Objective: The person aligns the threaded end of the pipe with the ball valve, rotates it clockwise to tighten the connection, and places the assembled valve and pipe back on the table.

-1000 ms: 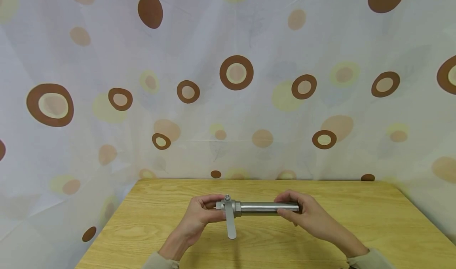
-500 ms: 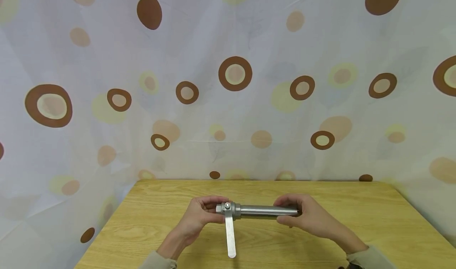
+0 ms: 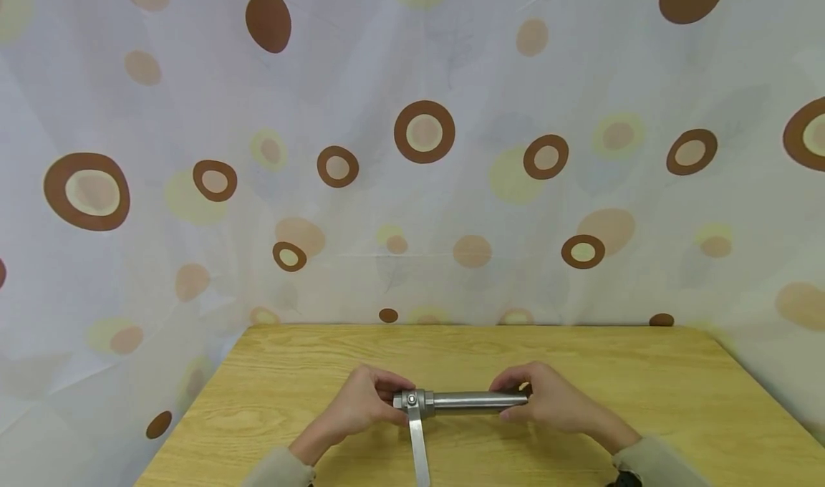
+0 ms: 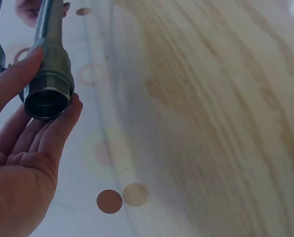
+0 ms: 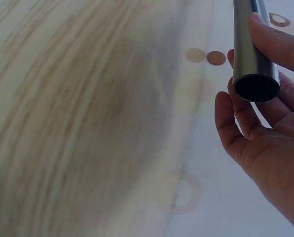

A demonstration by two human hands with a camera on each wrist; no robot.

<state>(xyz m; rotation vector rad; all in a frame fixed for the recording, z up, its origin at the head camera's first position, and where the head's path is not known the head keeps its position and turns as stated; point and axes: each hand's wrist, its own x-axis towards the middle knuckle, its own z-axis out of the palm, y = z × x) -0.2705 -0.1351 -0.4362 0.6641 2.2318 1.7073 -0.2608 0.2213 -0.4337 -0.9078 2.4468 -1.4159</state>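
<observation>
A metal ball valve (image 3: 420,402) with a long flat lever handle (image 3: 419,447) is joined to one end of a steel pipe (image 3: 473,400). My left hand (image 3: 361,404) grips the valve's outer end between thumb and fingers. Around the pipe's far right end, the fingers and thumb of my right hand (image 3: 548,401) hold on. The lever points toward me, and its tip meets the bottom edge of the head view. In the left wrist view the valve's round opening (image 4: 47,103) faces the camera. The pipe's open end (image 5: 257,88) shows in the right wrist view.
A light wooden table (image 3: 290,358) lies beneath the hands. Behind it and at both sides hangs a pale curtain (image 3: 361,79) printed with brown, peach and yellow spots and rings.
Both hands have moved lower in the head view, toward me, carrying the valve and pipe. The assembly has rolled, so the lever now reaches further down the view. Both grips are kept.
</observation>
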